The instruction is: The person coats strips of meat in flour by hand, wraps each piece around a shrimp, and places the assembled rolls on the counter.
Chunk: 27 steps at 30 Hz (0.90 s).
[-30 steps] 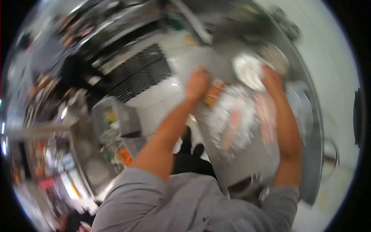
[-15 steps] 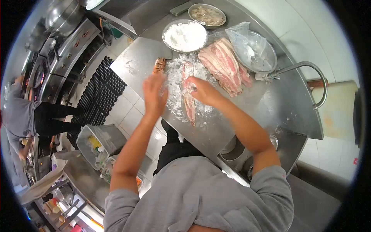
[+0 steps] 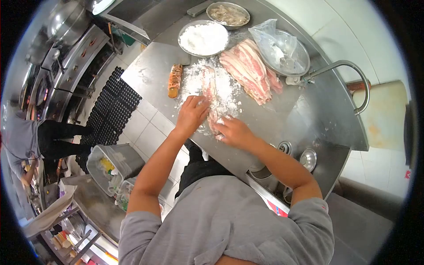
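Note:
A long strip of pork belly (image 3: 209, 81) lies over scattered white powder (image 3: 227, 88) on the steel counter. Curled fingers of my left hand (image 3: 193, 115) press on the strip's left edge, around its middle. My right hand (image 3: 236, 131) pinches at its near end, powder on the fingertips; the exact grip is partly hidden. To the right rests a pile of pork belly slices (image 3: 249, 70). A cleaver (image 3: 175, 80) with a patterned, wrapped handle lies left of the powder. Behind the strip stands a bowl of white powder (image 3: 203, 39).
A bowl of pale, wet pieces (image 3: 227, 15) stands at the back. Right of it, a plastic bag (image 3: 276, 42) sits in a metal bowl (image 3: 302, 55) near a curved faucet (image 3: 369, 88). A bin (image 3: 117, 161) is on the floor at left; another person (image 3: 26, 137) stands beyond.
Both hands have come down toward me along the strip, the left moving right from beside the cleaver handle onto the meat. The cleaver handle is now uncovered. The view has shifted slightly.

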Motion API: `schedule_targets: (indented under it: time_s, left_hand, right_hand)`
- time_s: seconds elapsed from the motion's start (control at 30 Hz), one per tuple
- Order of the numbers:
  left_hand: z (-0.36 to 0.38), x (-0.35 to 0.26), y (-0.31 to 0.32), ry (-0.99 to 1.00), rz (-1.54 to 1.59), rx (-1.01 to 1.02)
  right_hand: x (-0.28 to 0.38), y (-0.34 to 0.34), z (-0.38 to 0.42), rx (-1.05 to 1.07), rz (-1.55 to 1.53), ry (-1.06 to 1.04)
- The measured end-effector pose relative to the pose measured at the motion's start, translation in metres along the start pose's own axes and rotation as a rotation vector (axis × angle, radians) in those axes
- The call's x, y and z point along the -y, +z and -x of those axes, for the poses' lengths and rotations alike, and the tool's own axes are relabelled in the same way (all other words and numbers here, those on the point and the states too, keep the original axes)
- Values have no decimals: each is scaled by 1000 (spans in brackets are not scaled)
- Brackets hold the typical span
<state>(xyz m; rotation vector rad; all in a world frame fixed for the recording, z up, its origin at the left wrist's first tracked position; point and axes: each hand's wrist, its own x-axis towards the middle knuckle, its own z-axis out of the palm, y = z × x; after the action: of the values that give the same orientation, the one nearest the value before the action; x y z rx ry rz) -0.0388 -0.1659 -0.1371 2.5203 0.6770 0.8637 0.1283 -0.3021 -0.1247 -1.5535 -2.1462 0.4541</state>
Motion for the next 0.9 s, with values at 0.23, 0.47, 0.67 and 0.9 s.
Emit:
schedule_targets:
  time_s: [0.23, 0.47, 0.67, 0.9]
  left_hand:
    - [-9, 6, 2, 55, 57, 12]
    - [-8, 9, -1, 8, 85, 25]
    - [-4, 8, 5, -187, 279, -40]
    - [-6, -4, 7, 96, -81, 23]
  right_hand:
    - [-2, 14, -9, -81, 154, -55]
    - [21, -31, -39, -94, -75, 213]
    - [-21, -64, -112, 94, -178, 471]
    - [-81, -41, -160, 289, -9, 493]
